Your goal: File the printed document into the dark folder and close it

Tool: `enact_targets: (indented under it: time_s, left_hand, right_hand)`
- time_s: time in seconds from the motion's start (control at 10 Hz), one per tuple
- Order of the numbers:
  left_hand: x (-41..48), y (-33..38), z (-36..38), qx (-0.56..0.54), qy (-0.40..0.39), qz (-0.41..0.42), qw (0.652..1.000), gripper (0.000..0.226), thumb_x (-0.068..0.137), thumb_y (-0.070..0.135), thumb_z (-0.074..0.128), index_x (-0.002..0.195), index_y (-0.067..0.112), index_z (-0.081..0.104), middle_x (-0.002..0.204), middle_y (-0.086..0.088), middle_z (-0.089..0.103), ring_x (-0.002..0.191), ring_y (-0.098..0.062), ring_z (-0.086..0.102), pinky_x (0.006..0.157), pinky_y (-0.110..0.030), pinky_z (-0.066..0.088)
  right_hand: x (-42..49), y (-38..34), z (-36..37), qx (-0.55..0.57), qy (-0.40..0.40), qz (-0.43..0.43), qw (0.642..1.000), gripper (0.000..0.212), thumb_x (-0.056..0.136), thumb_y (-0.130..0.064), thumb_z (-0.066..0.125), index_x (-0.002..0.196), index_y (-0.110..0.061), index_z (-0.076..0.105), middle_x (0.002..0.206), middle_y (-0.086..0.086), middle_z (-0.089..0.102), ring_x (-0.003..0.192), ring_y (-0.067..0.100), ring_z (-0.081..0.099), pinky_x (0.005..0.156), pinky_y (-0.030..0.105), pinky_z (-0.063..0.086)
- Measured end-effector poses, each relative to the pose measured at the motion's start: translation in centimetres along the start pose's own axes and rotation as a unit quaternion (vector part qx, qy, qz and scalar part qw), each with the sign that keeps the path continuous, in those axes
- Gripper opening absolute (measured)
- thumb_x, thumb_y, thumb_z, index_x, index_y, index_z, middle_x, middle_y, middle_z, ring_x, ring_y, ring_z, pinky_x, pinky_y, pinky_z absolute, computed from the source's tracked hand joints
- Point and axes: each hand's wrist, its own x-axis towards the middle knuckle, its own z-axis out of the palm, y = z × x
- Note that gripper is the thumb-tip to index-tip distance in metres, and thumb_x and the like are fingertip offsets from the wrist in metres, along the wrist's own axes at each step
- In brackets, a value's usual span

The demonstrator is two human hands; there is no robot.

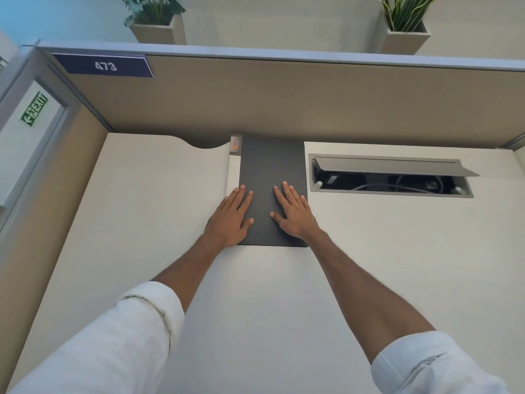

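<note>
The dark folder point(271, 163) lies shut and flat on the white desk point(142, 209), its far end against the partition. A strip of the white printed document point(234, 169) sticks out along the folder's left edge, with an orange mark at its far corner. My left hand point(231, 216) rests flat on the folder's near left part, fingers spread, touching the paper's edge. My right hand point(292, 211) lies flat on the near right part, fingers apart. Neither hand grips anything.
An open cable tray point(392, 177) with its lid tilted up is set into the desk right of the folder. A beige partition point(284, 100) with a "473" label closes the back and left. Two planters point(159, 29) stand behind it.
</note>
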Motion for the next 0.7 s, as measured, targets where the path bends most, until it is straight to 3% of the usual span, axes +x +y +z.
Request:
enact_targets:
  time_s: [0.4, 0.7]
  left_hand:
    - [-0.1, 0.4, -0.3, 0.025, -0.007, 0.004, 1.0, 0.076, 0.115, 0.05, 0.031, 0.175, 0.019, -0.004, 0.183, -0.005, -0.012, 0.17, -0.025, -0.008, 0.136, -0.042, 0.002]
    - [-2.3, 4.6, -3.0, 0.052, 0.076, 0.023, 0.995, 0.071, 0.116, 0.048, 0.023, 0.174, 0.014, 0.0, 0.183, -0.006, -0.006, 0.17, -0.025, -0.004, 0.138, -0.047, 0.011]
  right_hand:
    - [-0.7, -0.9, -0.3, -0.005, 0.022, 0.002, 1.0, 0.078, 0.109, -0.054, 0.042, 0.172, -0.03, 0.002, 0.18, 0.001, -0.009, 0.167, 0.023, -0.007, 0.133, 0.05, 0.002]
    - [-5.7, -1.9, -2.8, -0.018, 0.141, 0.0, 0.99, 0.066, 0.113, -0.043, 0.038, 0.172, -0.024, 0.014, 0.18, 0.002, 0.002, 0.167, 0.023, 0.001, 0.133, 0.053, 0.006]
